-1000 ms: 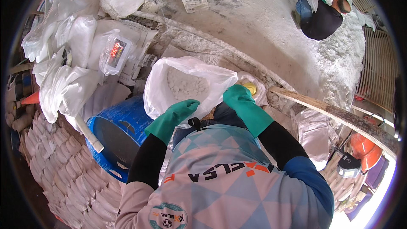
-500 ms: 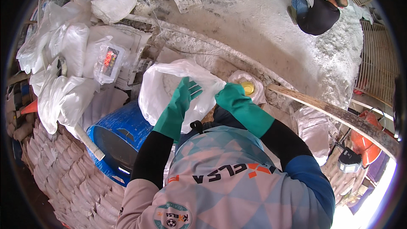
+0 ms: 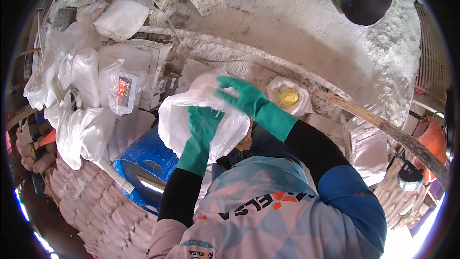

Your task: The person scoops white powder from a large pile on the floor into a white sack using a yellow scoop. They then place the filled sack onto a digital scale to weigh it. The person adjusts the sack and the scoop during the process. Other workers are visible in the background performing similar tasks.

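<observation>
A blue barrel [image 3: 152, 152] lies beside our open bag [image 3: 228, 136]. Our left hand [image 3: 200, 123] reaches inside, fingers part-hidden; we cannot tell its hold. Our right hand [image 3: 245, 98], empty, fingers spread, hangs over the far rim.

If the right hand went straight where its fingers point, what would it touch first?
The right hand would probably meet the far side of the white plastic bag; depth is unclear.

Long green gloves [image 3: 277, 121]; behind the right hand [image 3: 243, 97], a black undersleeve [image 3: 314, 147], then the blue sleeve [image 3: 352, 196] of a triangle-patterned jersey [image 3: 287, 223].
</observation>
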The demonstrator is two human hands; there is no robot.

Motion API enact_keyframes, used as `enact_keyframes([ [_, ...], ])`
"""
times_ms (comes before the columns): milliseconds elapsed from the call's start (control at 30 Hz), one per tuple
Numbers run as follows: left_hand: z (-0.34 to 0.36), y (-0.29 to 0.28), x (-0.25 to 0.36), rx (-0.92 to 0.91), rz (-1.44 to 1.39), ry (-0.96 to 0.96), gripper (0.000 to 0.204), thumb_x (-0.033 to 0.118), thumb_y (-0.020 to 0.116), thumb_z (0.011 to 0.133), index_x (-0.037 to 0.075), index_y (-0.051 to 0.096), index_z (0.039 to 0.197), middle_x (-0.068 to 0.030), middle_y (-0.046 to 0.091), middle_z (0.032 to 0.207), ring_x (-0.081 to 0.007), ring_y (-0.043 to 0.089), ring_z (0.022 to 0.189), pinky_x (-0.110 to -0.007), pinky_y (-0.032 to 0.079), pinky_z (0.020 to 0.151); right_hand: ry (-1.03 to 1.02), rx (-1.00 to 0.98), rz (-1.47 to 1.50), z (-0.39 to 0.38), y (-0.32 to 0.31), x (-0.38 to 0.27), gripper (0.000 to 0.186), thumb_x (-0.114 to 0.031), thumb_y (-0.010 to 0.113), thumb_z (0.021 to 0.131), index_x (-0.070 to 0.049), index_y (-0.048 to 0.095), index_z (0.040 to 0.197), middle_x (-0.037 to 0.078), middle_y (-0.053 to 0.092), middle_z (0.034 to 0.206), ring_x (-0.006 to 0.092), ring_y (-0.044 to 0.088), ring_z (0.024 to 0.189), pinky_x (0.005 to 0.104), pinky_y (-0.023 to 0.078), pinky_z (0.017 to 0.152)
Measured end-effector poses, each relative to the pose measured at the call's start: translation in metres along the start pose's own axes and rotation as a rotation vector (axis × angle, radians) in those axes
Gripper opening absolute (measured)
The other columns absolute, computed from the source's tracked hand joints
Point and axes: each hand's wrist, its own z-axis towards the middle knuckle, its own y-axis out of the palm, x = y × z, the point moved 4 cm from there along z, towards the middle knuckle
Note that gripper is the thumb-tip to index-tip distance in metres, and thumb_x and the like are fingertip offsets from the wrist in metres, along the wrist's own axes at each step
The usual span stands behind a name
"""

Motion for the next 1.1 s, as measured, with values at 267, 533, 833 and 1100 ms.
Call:
enact_keyframes([
  [267,-0.039,-0.016,0.003,-0.018,-0.006,-0.097,0.074,0.065,0.059,0.101,0.016,0.047,0.155,-0.0099,0.06,0.145,-0.031,0.059,0.132,-0.052,0.049,0.112,-0.668,-0.261,0.152,-0.027,0.003,-0.096,0.028,-0.018,0.084,0.088,-0.009,0.074,0.113,0.008,0.073,0.102,0.0297,0.071,0.1,0.0438,0.056,0.097],
  [533,-0.046,-0.028,0.004,0.08,-0.046,-0.013,0.072,0.063,0.06,0.101,0.017,0.048,0.155,-0.0094,0.061,0.144,-0.0303,0.06,0.132,-0.051,0.051,0.112,-0.234,0.295,-0.1,0.014,-0.09,-0.048,0.029,-0.014,0.084,0.088,-0.009,0.073,0.115,0.01,0.075,0.102,0.0275,0.073,0.092,0.0387,0.059,0.083],
  [833,-0.006,-0.068,-0.023,0.081,0.113,0.224,0.069,0.06,0.062,0.101,0.019,0.049,0.154,-0.0089,0.061,0.145,-0.0297,0.062,0.131,-0.051,0.052,0.112,0.666,-0.363,0.464,0.054,-0.045,0.057,0.03,-0.018,0.074,0.101,-0.007,0.068,0.128,0.007,0.076,0.115,0.0148,0.071,0.106,0.0284,0.054,0.097],
  [1100,0.017,-0.031,-0.025,-0.046,-0.036,0.114,0.063,0.045,0.073,0.098,0.016,0.054,0.15,-0.0084,0.064,0.141,-0.0304,0.064,0.127,-0.046,0.054,0.108,0.551,-0.755,0.048,0.062,0.023,0.111,0.09,-0.053,0.097,0.071,-0.003,0.064,0.139,0.02,0.074,0.119,0.0236,0.071,0.108,0.0368,0.058,0.092],
])
